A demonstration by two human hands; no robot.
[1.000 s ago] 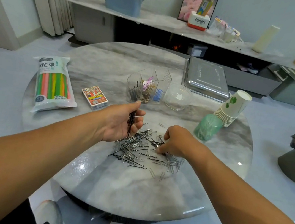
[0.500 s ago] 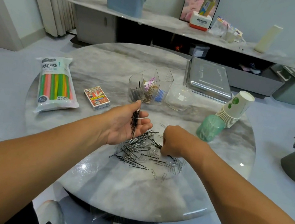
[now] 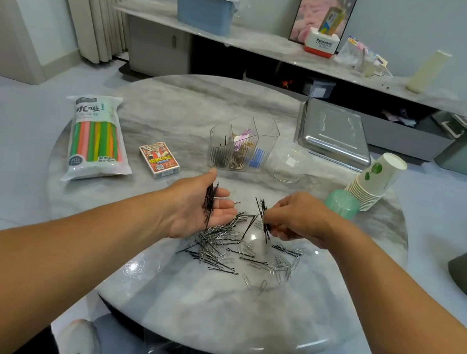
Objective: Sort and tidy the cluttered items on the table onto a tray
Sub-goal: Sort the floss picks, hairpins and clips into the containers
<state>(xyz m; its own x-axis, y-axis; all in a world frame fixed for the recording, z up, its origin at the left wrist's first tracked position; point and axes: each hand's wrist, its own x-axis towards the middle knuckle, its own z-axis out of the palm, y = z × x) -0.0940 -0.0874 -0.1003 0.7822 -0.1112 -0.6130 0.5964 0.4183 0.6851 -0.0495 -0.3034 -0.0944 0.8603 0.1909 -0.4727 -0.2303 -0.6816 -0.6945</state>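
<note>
Now right hand [image 3: 299, 218] pinches black hairpins [image 3: 264, 222] beside left hand [image 3: 199, 206].

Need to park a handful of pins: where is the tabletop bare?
Bare marble lies at the near edge of the round marble table, below the pile of black hairpins and silver paper clips, and at the far side behind the clear divided organiser. Crowded: the middle, and right by the stacked paper cups.
</note>
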